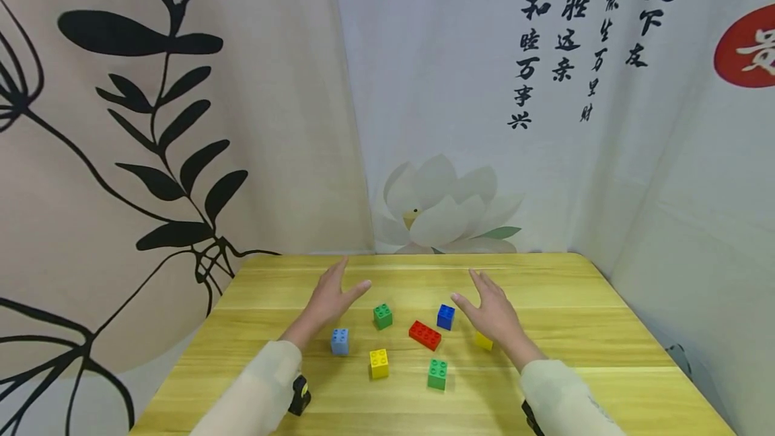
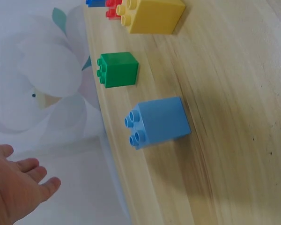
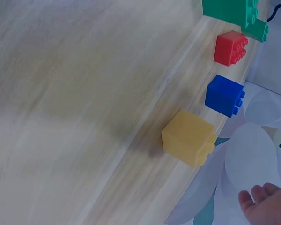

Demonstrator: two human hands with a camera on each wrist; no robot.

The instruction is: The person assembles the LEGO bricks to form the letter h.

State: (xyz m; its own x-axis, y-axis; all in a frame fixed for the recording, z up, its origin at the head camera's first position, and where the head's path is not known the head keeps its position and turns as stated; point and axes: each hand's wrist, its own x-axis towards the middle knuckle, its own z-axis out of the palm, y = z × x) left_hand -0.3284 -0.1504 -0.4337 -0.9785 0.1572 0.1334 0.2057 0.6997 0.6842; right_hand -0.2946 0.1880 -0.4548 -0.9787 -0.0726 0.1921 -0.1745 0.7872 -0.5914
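My left hand (image 1: 331,298) hovers over the left half of the table, fingers spread and holding nothing. Nearest to it are a light blue brick (image 1: 340,342) and a green brick (image 1: 383,316). Over the right half, my right hand (image 1: 493,311) is likewise spread and holds nothing. Beneath it a yellow brick (image 1: 484,340) is partly hidden by the hand in the head view, and a dark blue brick (image 1: 445,317) stands just left of the thumb. Between the hands lie a red brick (image 1: 425,335), another yellow brick (image 1: 379,363) and a second green brick (image 1: 437,374).
The bricks stand apart on a wooden table (image 1: 545,395). A curtain (image 1: 290,120) with printed leaves, a flower and writing hangs behind the table's far edge. Dark wrist straps (image 1: 299,395) sit on the pale sleeves.
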